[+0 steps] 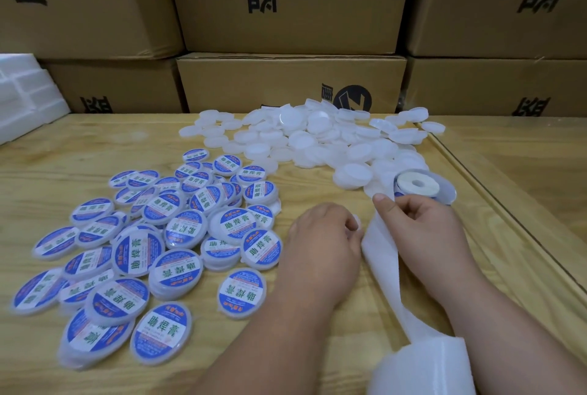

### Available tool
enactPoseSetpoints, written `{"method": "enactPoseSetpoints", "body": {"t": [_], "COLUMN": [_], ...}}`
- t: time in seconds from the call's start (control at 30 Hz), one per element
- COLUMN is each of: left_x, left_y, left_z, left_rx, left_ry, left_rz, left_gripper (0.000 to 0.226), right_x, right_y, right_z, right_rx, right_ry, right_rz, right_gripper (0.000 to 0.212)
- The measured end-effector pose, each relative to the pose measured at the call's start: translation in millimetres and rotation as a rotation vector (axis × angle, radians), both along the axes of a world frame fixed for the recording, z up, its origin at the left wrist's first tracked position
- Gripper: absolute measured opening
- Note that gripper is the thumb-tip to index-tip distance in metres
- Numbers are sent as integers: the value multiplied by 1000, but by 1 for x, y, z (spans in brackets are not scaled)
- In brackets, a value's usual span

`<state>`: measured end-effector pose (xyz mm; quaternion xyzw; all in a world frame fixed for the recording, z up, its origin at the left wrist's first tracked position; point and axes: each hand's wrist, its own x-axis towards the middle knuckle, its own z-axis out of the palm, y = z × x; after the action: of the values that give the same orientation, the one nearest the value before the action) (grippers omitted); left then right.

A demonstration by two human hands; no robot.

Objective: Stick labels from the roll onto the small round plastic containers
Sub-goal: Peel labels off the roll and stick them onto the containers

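Observation:
My left hand (pixel 324 239) curls over a small white container, of which only a sliver shows at my fingertips. My right hand (pixel 416 226) pinches the white backing strip (pixel 381 261) just below the label roll (pixel 419 186), which lies flat on the wooden table (pixel 79 165). The strip trails toward me and curls at the bottom edge. A heap of plain white round containers (pixel 305 137) lies at the back. Several labelled containers (pixel 158 245) with blue and white labels are spread at the left.
Stacked cardboard boxes (pixel 286 13) wall off the back of the table. White foam blocks (pixel 25 102) sit at the far left. A raised wooden rail (pixel 495 204) runs diagonally along the table's right side.

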<state>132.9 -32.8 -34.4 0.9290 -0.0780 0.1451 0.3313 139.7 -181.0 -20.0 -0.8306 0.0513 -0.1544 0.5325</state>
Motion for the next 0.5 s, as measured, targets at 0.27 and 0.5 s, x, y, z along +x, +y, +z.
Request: {"method": "enactPoseSetpoints", "body": {"t": [0.27,0.5], "left_x": [1,3], "left_y": [4,9], "left_z": [13,22], "left_rx": [-216,-816], "left_ry": [53,120], "left_rz": [-47,-140], "left_gripper": [37,30], "right_x": [3,-2], "right_y": [-5,-1], "right_z": [-4,0], "right_rx": [81,166], "right_ry": [13,40], "right_rz": [47,200], "right_gripper": [30,6]}}
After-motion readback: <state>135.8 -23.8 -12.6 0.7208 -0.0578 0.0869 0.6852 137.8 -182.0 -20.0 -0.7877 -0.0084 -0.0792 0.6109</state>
